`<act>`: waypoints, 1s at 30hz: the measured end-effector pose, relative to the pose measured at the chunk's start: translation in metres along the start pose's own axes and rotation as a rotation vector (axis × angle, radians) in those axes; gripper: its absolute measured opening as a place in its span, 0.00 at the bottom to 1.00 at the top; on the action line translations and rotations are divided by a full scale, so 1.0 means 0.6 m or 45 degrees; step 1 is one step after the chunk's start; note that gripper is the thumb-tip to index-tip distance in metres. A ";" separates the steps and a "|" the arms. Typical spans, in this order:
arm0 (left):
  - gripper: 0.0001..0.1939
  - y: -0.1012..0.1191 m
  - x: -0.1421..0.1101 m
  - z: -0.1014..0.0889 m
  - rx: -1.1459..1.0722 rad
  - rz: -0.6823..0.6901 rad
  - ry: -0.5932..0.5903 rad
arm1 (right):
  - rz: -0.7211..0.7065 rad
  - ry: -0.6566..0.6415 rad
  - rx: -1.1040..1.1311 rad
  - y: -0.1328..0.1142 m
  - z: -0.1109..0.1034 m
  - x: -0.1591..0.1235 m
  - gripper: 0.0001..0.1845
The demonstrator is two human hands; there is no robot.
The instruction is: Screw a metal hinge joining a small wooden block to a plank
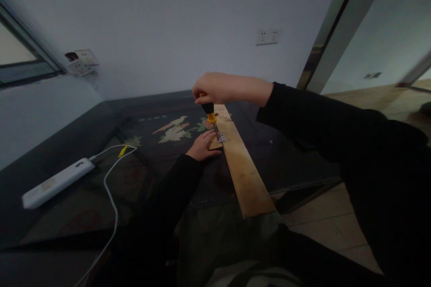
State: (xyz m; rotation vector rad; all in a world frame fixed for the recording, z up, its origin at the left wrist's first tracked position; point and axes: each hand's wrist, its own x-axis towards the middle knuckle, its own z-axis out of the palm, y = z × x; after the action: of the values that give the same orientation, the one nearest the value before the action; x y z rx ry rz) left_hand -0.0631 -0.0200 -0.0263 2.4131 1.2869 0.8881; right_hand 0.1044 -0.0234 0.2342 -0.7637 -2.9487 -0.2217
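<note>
My right hand [213,87] is wrapped round the top of a screwdriver [211,118] with a black and yellow handle. The screwdriver stands nearly upright, its shaft pointing down at a small metal hinge [221,137]. That hinge lies across a long wooden board [244,166] and a smaller wooden piece [214,145] along the board's left side. My left hand [202,145] grips the smaller piece, thumb along its near edge and fingers over its far part. The tip of the screwdriver and any screw under it are too small to make out.
The dark table [283,161] has a painted bird and flowers. At left lies a white power strip [59,184], its white cable [112,202] looping toward the front edge. The board's near end juts past that edge. Wall sockets [268,36] are behind.
</note>
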 end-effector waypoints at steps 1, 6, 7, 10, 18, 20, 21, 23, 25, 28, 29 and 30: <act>0.38 -0.002 0.000 0.002 0.002 0.003 -0.013 | 0.007 0.001 -0.002 0.000 0.000 -0.001 0.18; 0.31 -0.005 0.000 0.005 0.007 -0.012 -0.020 | 0.084 0.046 -0.061 0.005 0.005 -0.002 0.20; 0.30 -0.004 0.000 0.005 0.001 -0.020 -0.012 | 0.113 0.067 -0.085 0.006 0.008 -0.002 0.21; 0.29 0.000 0.000 0.005 -0.028 -0.051 0.027 | 0.212 0.156 -0.171 0.005 0.018 -0.001 0.25; 0.28 0.002 -0.002 0.006 -0.088 -0.052 0.075 | 0.320 0.230 -0.202 -0.005 0.026 0.004 0.37; 0.28 0.001 -0.003 0.007 -0.096 -0.049 0.077 | 0.335 0.182 -0.154 -0.004 0.021 0.005 0.37; 0.28 0.000 -0.003 0.007 -0.097 -0.048 0.080 | 0.338 0.154 -0.122 -0.003 0.018 0.005 0.35; 0.28 -0.002 -0.003 0.008 -0.096 -0.044 0.082 | 0.333 0.109 -0.041 -0.001 0.011 0.004 0.30; 0.28 -0.003 -0.003 0.008 -0.092 -0.038 0.072 | 0.312 0.077 0.071 0.002 0.007 0.002 0.25; 0.28 -0.004 -0.003 0.008 -0.082 -0.035 0.047 | 0.284 0.041 0.271 0.007 0.005 0.000 0.23; 0.28 -0.004 -0.003 0.008 -0.081 -0.032 0.042 | 0.277 0.025 0.333 0.010 0.005 0.000 0.22; 0.28 -0.004 -0.002 0.008 -0.082 -0.027 0.038 | 0.265 0.001 0.388 0.013 0.004 0.000 0.22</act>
State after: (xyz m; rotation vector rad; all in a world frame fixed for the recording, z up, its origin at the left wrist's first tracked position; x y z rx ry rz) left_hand -0.0621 -0.0197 -0.0318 2.3418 1.2719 0.9480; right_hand 0.1079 -0.0163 0.2329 -1.0082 -2.7775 0.2359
